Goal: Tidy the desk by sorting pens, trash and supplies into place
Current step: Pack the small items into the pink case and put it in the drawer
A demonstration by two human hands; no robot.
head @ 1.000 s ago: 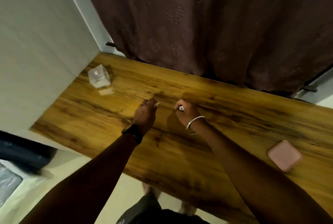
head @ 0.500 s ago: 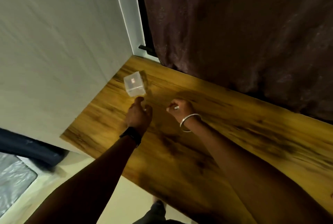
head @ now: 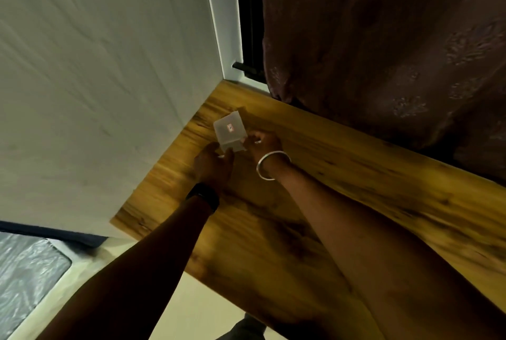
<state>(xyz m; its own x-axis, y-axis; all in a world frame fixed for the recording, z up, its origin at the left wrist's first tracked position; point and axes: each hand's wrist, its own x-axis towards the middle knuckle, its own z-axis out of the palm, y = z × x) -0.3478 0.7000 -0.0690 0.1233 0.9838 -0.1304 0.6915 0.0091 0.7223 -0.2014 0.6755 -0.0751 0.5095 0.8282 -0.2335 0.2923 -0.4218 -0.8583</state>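
Translucent square plastic box with a lid, standing on the brown wood-grain desk near its far left corner, at about 11 o'clock on the desktop. A small red-and-white sticker sits at the centre of the lid; its print is too small and blurred to read. No other writing or brand shows.

Left hand: at 7 o'clock of the box, thumb and fingers closed on the box's near lower edge, holding it. A black wristband circles this wrist.

Right hand: at 4 o'clock of the box, fingers curled, fingertips against the box's near right wall; whether they grip or only touch cannot be told. A plain silver metal bangle hangs on this wrist.

Surroundings: a white wall borders the desk at 9 o'clock. A dark brown curtain with a faint flower pattern hangs along the desk's far edge, from 12 to 3 o'clock. Between wall and curtain runs a narrow black frame with a short black handle. Grey patterned fabric lies below desk level at 8 o'clock of the view.
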